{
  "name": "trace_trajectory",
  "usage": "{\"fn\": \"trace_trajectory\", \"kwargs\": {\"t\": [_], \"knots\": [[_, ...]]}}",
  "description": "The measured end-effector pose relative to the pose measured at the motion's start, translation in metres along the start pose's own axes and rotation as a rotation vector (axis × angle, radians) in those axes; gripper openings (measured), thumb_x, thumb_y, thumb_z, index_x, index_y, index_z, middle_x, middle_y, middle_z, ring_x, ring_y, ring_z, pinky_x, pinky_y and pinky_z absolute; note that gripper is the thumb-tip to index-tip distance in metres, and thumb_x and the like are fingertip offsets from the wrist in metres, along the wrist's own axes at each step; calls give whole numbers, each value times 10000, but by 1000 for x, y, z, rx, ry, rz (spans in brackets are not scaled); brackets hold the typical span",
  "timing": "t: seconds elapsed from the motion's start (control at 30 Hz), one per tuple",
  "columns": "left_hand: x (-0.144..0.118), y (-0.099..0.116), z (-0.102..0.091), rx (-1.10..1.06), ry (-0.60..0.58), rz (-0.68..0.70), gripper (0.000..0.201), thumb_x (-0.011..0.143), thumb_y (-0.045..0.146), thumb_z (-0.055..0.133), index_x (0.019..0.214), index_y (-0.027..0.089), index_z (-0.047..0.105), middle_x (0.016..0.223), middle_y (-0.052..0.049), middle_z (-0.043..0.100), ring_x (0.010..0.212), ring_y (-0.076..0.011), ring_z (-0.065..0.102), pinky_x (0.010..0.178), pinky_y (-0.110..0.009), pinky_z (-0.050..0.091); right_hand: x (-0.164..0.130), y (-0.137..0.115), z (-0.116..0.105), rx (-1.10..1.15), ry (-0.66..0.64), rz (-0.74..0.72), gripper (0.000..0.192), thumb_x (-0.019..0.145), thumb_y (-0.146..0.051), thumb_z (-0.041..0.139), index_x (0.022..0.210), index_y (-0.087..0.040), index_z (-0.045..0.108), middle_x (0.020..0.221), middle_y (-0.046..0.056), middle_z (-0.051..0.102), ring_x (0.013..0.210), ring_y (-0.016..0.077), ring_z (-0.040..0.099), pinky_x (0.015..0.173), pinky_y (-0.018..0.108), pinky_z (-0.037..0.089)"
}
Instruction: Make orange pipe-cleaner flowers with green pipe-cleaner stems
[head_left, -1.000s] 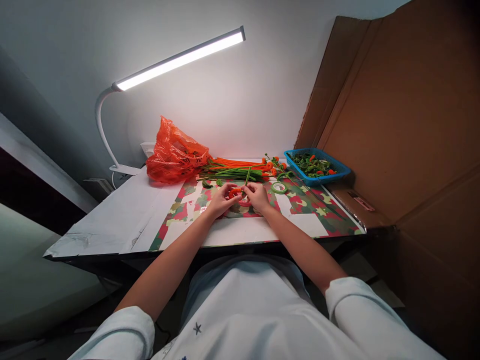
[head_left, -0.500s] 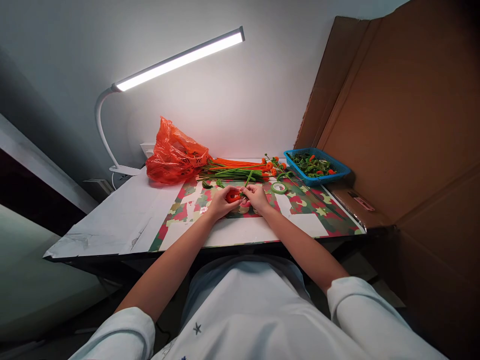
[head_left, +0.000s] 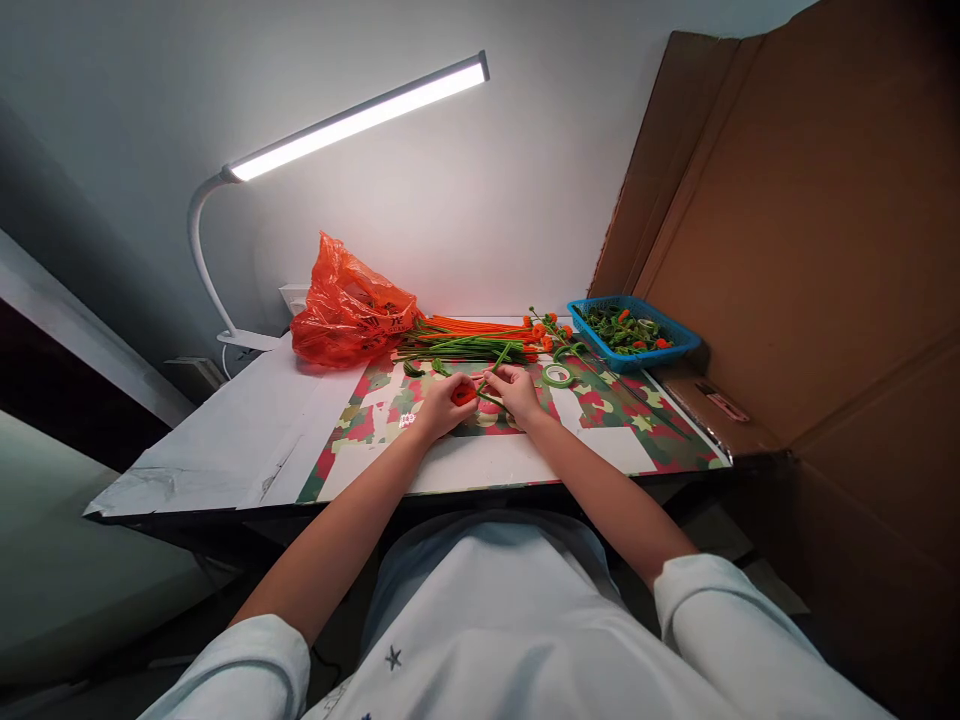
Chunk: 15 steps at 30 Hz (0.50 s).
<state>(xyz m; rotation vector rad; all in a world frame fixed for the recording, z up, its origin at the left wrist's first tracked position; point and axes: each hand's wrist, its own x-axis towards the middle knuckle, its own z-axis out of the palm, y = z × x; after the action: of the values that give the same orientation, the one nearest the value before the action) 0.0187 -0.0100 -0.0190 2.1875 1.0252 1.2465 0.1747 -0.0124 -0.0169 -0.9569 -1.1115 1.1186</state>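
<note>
My left hand [head_left: 444, 405] is closed round a small orange piece [head_left: 465, 394], perhaps a pipe-cleaner flower; the fingers partly cover it. With thumb and fingers pinched, my right hand [head_left: 515, 393] grips a thin green stem [head_left: 502, 357], whose upper end sticks up and away. The fingertips of both hands are close together above the camouflage-patterned mat [head_left: 360, 425]. Just beyond them lie a bundle of green stems [head_left: 457, 350] and orange stems [head_left: 472, 328]. A roll of green tape [head_left: 557, 375] rests right of my right hand.
An orange plastic bag [head_left: 345, 310] stands at the back left. A blue basket [head_left: 679, 352] of green and orange pieces is at the back right, near a cardboard sheet [head_left: 810, 220]. Orange flowers [head_left: 538, 332] lie by the bundle. A lit lamp [head_left: 360, 118] hangs above.
My fingertips have parted slightly. The green stem in my right hand has shifted and now shows crossing below the fingers too. Less of the orange piece is visible.
</note>
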Motion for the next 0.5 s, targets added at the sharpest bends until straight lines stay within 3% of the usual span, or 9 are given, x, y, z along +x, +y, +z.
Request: {"fn": "trace_trajectory", "kwargs": {"t": [0.5], "knots": [[1,-5,-1,30,50,8,155,700,310,641,775,185,590,676,17,594,610,-125,500,600,-233,419,0,-6,-2,120,17,144,378,570,-443,842,652,-176,587,634,-22,630,567,108,631,633,262,555]]}}
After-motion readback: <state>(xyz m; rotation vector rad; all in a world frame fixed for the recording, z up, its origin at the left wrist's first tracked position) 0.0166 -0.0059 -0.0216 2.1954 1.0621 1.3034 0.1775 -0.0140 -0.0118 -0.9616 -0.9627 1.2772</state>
